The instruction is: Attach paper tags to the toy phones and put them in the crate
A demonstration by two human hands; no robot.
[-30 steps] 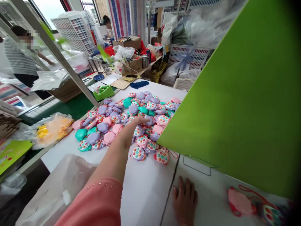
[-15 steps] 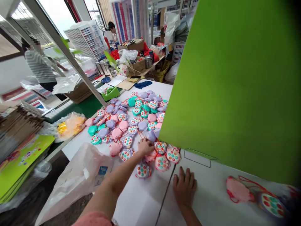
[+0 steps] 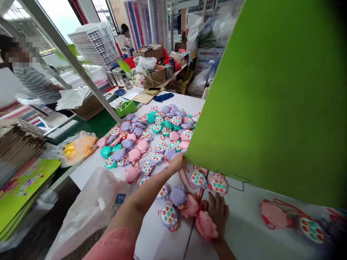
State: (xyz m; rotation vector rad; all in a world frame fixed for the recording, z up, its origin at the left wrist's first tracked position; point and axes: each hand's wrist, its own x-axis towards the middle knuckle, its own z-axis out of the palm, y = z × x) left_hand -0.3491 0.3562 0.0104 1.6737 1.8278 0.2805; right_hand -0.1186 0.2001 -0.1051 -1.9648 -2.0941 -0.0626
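1. While the left hand point(image 3: 176, 162) reaches into the pile of toys point(image 3: 141, 144), its fingers sit together at the edge of the green board point(image 3: 271, 97), and whether they clamp anything cannot be told
2. The right hand point(image 3: 218, 213) lies palm down on the white table point(image 3: 159, 245), fingers apart, touching a pink toy point(image 3: 206, 225)
3. That toy lies below the pile, long axis slanting, narrow end to lower right, red cord point(image 3: 200, 216) at its upper end
4. Moving flat and slow should keep cords from snagging

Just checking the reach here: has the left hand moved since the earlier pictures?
Yes: the left hand has moved right, toward the green board, and now reaches its lower edge.
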